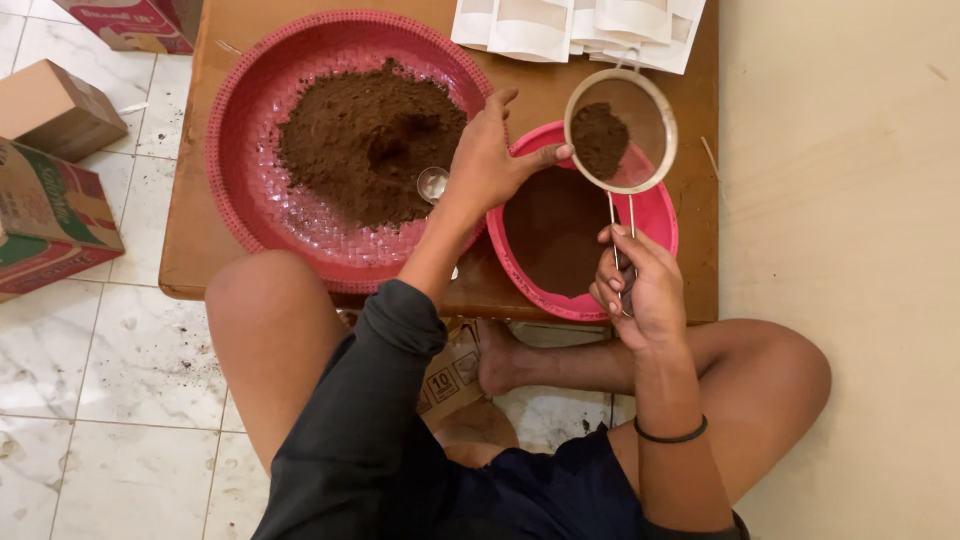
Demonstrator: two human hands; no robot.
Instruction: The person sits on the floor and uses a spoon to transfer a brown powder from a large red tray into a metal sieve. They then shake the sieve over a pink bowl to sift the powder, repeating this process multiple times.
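Low on the wooden table, my right hand grips the sieve over the pink bowl of sifted powder, my left hand spread loosely on its rim, empty, most powder waiting in the tray.

At frame centre the left hand rests on the rim of a small pink bowl of brown powder. The right hand grips the wire handle of a round sieve above it. A large red woven tray of powder sits upper left on the worktop.
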